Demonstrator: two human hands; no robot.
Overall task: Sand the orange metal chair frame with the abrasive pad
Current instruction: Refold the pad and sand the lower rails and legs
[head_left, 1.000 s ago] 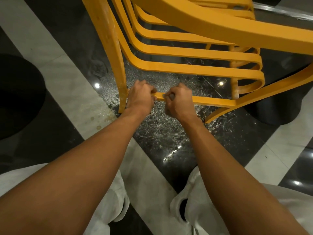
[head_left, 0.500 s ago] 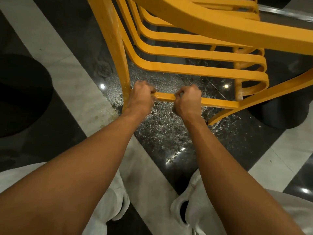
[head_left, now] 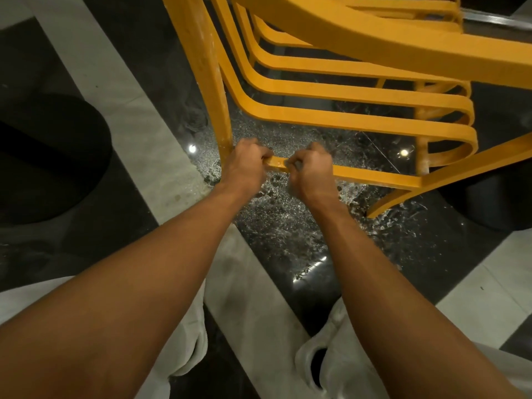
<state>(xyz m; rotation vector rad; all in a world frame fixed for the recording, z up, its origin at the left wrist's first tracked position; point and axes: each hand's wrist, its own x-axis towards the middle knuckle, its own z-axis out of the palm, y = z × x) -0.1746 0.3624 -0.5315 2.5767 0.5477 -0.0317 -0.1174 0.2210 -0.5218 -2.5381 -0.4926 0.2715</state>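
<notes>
Head view shows both fists clamped side by side on the chair frame's lowest crossbar (head_left: pixel 374 176), left hand (head_left: pixel 244 165) beside the upright leg (head_left: pixel 210 82), right hand (head_left: pixel 312 168) pinching something grey (likely the abrasive pad (head_left: pixel 296 165)), the bar's length running off rightward.

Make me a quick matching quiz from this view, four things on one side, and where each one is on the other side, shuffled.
Things:
1. left hand
2. right hand
3. upright chair leg
4. white dust

Places:
A. on the dark floor under the low bar
B. gripping the low bar right next to the upright leg
C. rising from the low bar's left end
D. gripping the low bar farther from the leg

Pairs: 1-B, 2-D, 3-C, 4-A
</notes>
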